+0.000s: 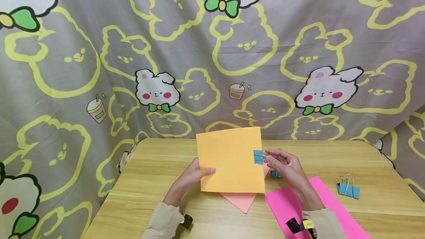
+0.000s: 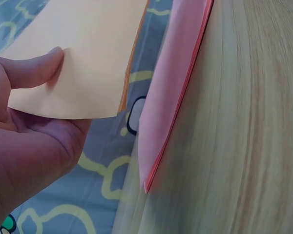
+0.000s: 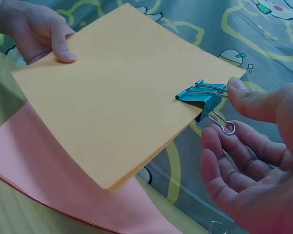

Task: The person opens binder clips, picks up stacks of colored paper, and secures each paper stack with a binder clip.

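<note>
My left hand point(image 1: 190, 176) grips the left side of a stack of orange-yellow paper point(image 1: 229, 161), its thumb lying across the front face. The stack is held up above the table. A blue binder clip point(image 3: 205, 96) sits on the right edge of the stack. My right hand point(image 1: 290, 169) holds this clip by its wire handles, thumb on the upper one and fingers at the lower one. Under the stack lies a salmon-pink paper stack point(image 1: 241, 200), partly hidden by it.
Bright pink paper point(image 1: 327, 191) lies on the wooden table point(image 1: 149, 169) beneath my right forearm. Another blue binder clip point(image 1: 275, 174) is half hidden behind my right hand. More blue binder clips point(image 1: 348, 190) stand at the right. A patterned grey curtain point(image 1: 199, 54) hangs behind the table.
</note>
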Available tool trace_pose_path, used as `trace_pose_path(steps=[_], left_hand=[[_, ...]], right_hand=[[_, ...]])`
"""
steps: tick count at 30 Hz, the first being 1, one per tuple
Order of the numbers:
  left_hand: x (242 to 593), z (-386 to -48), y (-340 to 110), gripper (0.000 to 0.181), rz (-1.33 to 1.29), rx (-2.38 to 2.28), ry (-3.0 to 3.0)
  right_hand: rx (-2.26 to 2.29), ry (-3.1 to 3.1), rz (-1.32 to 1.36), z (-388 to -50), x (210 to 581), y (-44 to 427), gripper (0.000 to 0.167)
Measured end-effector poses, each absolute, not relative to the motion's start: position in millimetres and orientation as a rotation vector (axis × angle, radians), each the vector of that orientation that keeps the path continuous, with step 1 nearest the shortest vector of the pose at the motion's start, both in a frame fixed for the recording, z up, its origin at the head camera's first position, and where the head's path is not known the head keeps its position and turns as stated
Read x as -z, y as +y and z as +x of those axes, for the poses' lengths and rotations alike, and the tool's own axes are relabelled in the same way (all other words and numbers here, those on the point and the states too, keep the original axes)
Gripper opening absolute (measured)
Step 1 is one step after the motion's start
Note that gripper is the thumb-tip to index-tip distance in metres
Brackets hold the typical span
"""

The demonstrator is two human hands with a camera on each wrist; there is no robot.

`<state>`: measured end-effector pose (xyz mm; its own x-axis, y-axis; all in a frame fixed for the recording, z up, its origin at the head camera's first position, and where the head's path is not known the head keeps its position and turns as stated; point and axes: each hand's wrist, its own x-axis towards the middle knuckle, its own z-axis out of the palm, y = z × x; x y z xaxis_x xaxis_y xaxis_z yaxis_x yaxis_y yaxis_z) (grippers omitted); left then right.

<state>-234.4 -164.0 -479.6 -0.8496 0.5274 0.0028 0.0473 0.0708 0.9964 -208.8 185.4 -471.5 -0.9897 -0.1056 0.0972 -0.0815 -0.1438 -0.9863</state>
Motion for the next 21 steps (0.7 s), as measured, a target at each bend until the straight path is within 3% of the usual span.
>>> trace_pose_path(steps=[14, 21], left_hand=[[479.6, -234.5, -165.3, 0.051, 0.588, -1.846, 1.914], [476.4, -235.5, -169.6, 0.046, 0.63, -1.868, 1.856]], right_hand=[[2.321, 2.134, -0.128, -202.5, 455.9, 183.8, 0.044], [2.258, 2.231, -0.139, -199.1, 445.6, 184.4, 0.048]])
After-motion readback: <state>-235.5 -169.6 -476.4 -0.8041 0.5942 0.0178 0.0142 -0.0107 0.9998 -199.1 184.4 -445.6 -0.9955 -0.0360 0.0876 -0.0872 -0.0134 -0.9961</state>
